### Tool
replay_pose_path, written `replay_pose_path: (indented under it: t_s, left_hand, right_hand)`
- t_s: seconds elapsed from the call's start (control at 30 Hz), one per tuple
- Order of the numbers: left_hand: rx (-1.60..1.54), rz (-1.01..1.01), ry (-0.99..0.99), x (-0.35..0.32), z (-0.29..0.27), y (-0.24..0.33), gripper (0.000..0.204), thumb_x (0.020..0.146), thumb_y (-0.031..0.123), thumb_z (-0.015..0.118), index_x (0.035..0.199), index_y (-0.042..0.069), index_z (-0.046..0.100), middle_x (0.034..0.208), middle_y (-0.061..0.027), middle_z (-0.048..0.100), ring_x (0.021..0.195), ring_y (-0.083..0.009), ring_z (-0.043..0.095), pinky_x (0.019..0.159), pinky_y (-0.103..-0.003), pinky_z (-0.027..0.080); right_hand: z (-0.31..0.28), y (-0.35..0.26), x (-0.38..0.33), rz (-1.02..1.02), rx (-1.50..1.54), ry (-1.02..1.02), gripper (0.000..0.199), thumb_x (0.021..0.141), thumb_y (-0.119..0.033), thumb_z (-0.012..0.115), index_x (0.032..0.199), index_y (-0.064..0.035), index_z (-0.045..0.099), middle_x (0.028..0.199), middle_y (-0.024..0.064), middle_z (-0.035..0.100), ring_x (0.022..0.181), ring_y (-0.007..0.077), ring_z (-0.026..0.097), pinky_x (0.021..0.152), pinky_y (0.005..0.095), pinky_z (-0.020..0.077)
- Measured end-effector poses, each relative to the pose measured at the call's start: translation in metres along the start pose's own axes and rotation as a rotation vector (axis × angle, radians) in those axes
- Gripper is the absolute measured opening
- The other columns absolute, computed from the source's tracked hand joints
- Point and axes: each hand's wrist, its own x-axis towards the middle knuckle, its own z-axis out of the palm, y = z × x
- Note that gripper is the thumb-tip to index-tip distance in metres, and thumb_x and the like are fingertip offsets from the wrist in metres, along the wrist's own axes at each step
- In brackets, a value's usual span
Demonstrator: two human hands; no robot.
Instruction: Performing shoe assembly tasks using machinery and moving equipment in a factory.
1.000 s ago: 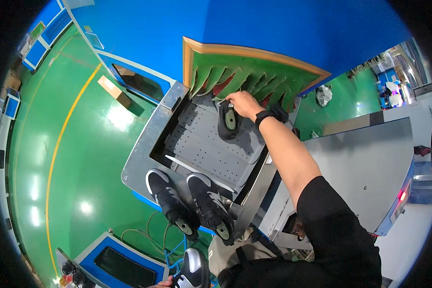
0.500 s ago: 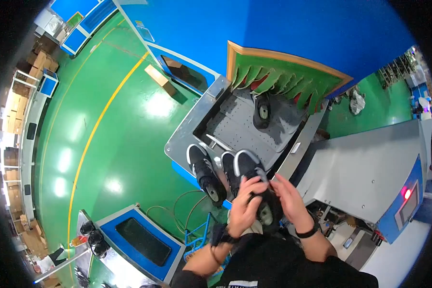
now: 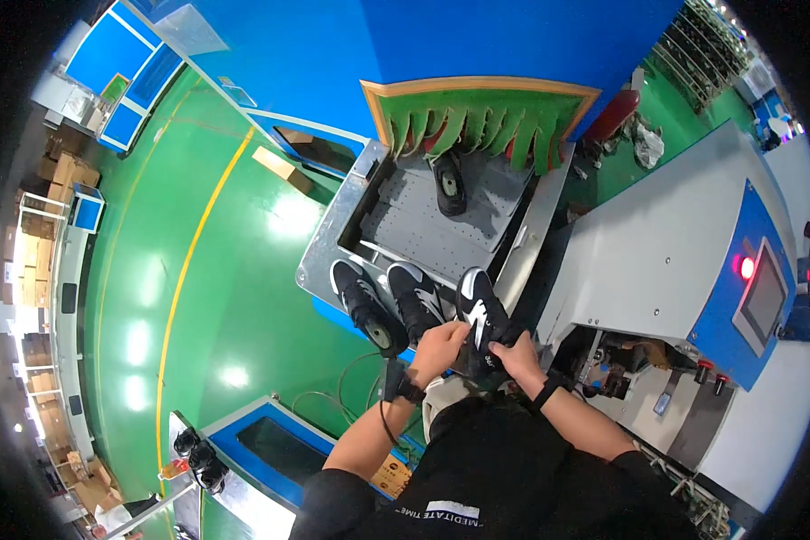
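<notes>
A black sneaker with white stripes and a white toe edge (image 3: 479,306) points away from me between my hands. My right hand (image 3: 518,358) is closed around its heel and collar, thumb across the shoe. On its other side, my left hand (image 3: 439,351) has its fingers curled against the sneaker's side; its fingertips are partly hidden. To the left, a second black sneaker (image 3: 414,300) rests on the machine's front edge. Beyond it lies a third black sneaker (image 3: 362,297) with a light piece visible in its opening.
Another black shoe (image 3: 450,184) sits on the grey perforated bed (image 3: 409,211), before the green strip curtain (image 3: 477,126) of a blue machine. At right stands a grey machine (image 3: 639,243) with a screen and red light. A blue-framed table (image 3: 279,445) stands lower left.
My hands have gone from loosely spread fingers over the sneaker to closing on it. That sneaker now stands apart from the middle one, to its right. The whole view has shifted slightly.
</notes>
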Motion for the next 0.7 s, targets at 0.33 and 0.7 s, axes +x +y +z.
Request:
replay_pose_path:
  t_s: [0.33, 0.7]
  left_hand:
    - [0.646, -0.220, 0.562, -0.037, 0.006, -0.030, 0.096, 0.070, 0.050, 0.083, 0.140, -0.001, 0.044, 0.154, -0.0239, 0.032, 0.147, -0.0490, 0.017, 0.113, -0.069, 0.018]
    - [0.738, -0.025, 0.723, -0.015, -0.011, -0.081, 0.065, 0.079, 0.024, 0.074, 0.134, -0.001, 0.048, 0.137, -0.0136, 0.052, 0.139, -0.0333, 0.038, 0.116, -0.066, 0.012]
  right_hand:
    - [0.009, 0.001, -0.014, -0.238, 0.047, -0.063, 0.081, 0.069, -0.037, 0.087, 0.129, 0.0075, 0.055, 0.120, 0.0268, 0.065, 0.112, 0.0425, 0.062, 0.093, 0.0450, 0.0497]
    - [0.020, -0.007, -0.014, -0.180, -0.135, -0.102, 0.041, 0.076, -0.026, 0.083, 0.102, 0.0013, 0.069, 0.090, 0.0196, 0.073, 0.083, 0.0320, 0.070, 0.074, 0.0408, 0.0519]
